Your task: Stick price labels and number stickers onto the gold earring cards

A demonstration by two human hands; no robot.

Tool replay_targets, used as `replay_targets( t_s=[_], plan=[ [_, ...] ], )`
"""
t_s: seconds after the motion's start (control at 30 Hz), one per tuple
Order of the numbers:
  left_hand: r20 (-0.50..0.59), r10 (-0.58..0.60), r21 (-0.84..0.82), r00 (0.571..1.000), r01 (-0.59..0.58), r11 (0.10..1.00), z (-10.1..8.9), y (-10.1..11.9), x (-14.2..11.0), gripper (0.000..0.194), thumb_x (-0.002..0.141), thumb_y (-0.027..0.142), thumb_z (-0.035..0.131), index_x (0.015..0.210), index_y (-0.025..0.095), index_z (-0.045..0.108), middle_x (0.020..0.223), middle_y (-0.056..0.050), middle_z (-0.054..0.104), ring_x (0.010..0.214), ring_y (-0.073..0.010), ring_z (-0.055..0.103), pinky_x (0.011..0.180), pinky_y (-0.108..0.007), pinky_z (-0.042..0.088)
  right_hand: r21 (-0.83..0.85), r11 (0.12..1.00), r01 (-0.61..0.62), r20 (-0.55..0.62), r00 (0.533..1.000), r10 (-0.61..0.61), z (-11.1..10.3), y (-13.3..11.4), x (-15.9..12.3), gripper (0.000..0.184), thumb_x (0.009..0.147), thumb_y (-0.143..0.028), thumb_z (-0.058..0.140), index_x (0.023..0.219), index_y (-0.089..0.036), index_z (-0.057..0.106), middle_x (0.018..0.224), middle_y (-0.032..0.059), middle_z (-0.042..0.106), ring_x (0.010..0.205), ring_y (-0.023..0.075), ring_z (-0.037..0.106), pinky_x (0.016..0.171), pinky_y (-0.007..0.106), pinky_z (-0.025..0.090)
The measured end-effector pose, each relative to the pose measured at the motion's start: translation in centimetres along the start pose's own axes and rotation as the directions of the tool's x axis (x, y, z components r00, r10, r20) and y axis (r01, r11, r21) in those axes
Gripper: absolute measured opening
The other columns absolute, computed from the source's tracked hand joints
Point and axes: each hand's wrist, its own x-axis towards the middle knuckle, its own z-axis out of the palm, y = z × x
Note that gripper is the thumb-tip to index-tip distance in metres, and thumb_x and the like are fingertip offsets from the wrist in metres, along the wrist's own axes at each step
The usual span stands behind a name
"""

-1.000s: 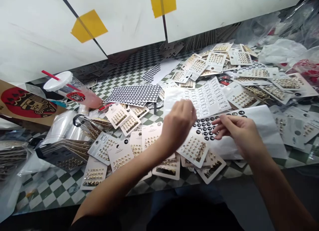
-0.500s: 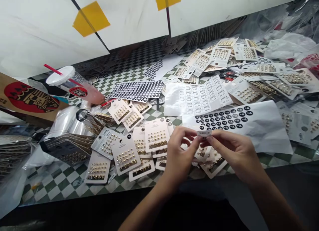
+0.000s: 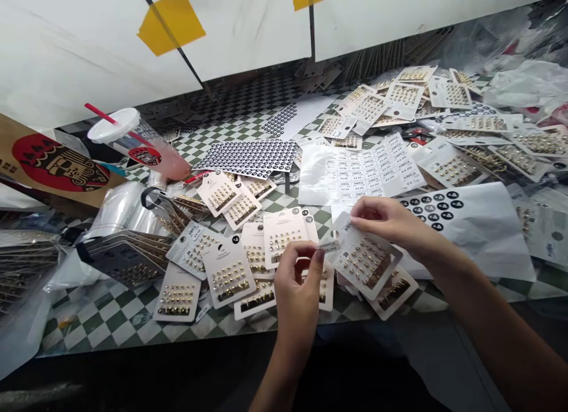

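Observation:
My left hand pinches a small white price sticker between thumb and forefinger, just above the front pile of earring cards. My right hand grips the top corner of a white earring card with rows of gold studs, held tilted beside the sticker. Behind my right hand lies a white sheet of round black stickers. A sheet of price labels lies further back.
Earring cards cover the green checkered table. A pink drink cup with a red straw stands at the left near a brown paper bag. A black dotted sheet lies mid-table. Plastic bags pile at the right.
My left hand drew back from the label sheet with a price sticker. Both hands met near the front, then my right hand took up an earring card.

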Motion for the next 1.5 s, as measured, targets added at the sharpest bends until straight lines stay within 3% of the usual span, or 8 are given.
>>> replay_targets(
  t_s=[0.2,0.4,0.5,0.67,0.77,0.97,1.1,1.5],
  plan=[
    [0.111,0.079,-0.006,0.991,-0.079,0.997,1.4,1.0,0.4,0.002,0.084,0.021,0.059,0.083,0.020,0.058,0.077,0.000,0.058,0.073,-0.0114,0.057,0.067,-0.022,0.046,0.357,0.922,0.149,-0.396,0.918,0.004,0.7,0.0,-3.5,0.011,0.076,-0.033,0.067,0.084,-0.027,0.064,0.079,0.0019,0.063,0.072,0.0168,0.061,0.057,0.027,0.049],
    [0.195,0.058,-0.092,0.979,-0.040,0.995,4.4,0.4,1.2,0.015,0.085,0.021,0.057,0.097,0.021,0.048,0.080,0.000,0.059,0.077,-0.0124,0.059,0.071,-0.025,0.048,0.367,0.918,0.151,-0.473,0.880,0.044,2.2,1.3,-4.0,0.019,0.082,-0.034,0.061,0.099,-0.028,0.067,0.103,0.0048,0.064,0.094,0.0230,0.063,0.072,0.033,0.055],
    [0.203,0.033,-0.156,0.979,-0.001,0.988,5.5,0.2,1.3,0.037,0.083,0.016,0.059,0.109,0.025,0.034,0.075,0.004,0.057,0.072,-0.0114,0.058,0.070,-0.025,0.047,0.290,0.933,0.212,-0.534,0.845,-0.026,2.2,1.6,-4.0,0.017,0.084,-0.031,0.059,0.098,-0.030,0.069,0.107,0.0036,0.057,0.105,0.0225,0.058,0.088,0.036,0.050],
    [0.199,-0.011,-0.126,0.980,0.037,0.991,6.2,-0.2,1.6,0.029,0.085,0.019,0.056,0.103,0.024,0.034,0.077,0.004,0.056,0.075,-0.0110,0.057,0.074,-0.026,0.046,-0.131,0.978,0.164,-0.609,0.765,-0.210,0.8,2.2,-4.1,0.015,0.080,-0.031,0.064,0.093,-0.033,0.072,0.101,0.0053,0.048,0.106,0.0250,0.050,0.099,0.044,0.040],
    [0.198,-0.034,-0.144,0.980,0.064,0.988,6.4,-0.6,1.7,0.026,0.087,0.021,0.054,0.103,0.023,0.034,0.077,0.003,0.056,0.075,-0.0112,0.057,0.074,-0.026,0.045,-0.199,0.970,0.140,-0.554,0.800,-0.229,0.0,2.4,-4.1,0.013,0.079,-0.030,0.065,0.090,-0.033,0.073,0.097,0.0050,0.055,0.103,0.0259,0.051,0.098,0.047,0.039],
    [0.186,-0.015,-0.107,0.982,0.036,0.994,6.5,-1.6,1.3,0.025,0.087,0.020,0.052,0.103,0.024,0.033,0.077,0.003,0.054,0.073,-0.0106,0.056,0.070,-0.023,0.044,0.361,0.929,0.085,-0.364,0.929,0.057,0.2,2.7,-4.3,0.015,0.077,-0.032,0.068,0.091,-0.026,0.070,0.087,0.0021,0.070,0.082,0.0187,0.066,0.071,0.030,0.055],
    [0.191,0.009,-0.017,0.982,-0.006,1.000,6.3,-2.0,1.0,0.027,0.087,0.019,0.052,0.103,0.024,0.031,0.076,0.004,0.054,0.067,-0.0096,0.052,0.065,-0.022,0.041,0.515,0.857,0.009,-0.293,0.941,0.167,0.6,3.0,-4.5,0.020,0.077,-0.031,0.069,0.096,-0.026,0.071,0.085,0.0017,0.073,0.077,0.0156,0.068,0.064,0.023,0.056],
    [0.187,-0.032,0.054,0.982,0.023,0.998,6.9,-2.0,1.1,0.027,0.088,0.019,0.052,0.103,0.024,0.031,0.076,0.004,0.055,0.064,-0.0092,0.051,0.062,-0.021,0.039,0.654,0.755,0.040,-0.262,0.949,0.177,1.0,2.9,-4.8,0.016,0.080,-0.026,0.066,0.093,-0.025,0.074,0.085,0.0015,0.073,0.078,0.0121,0.067,0.070,0.019,0.054]
  ],
)
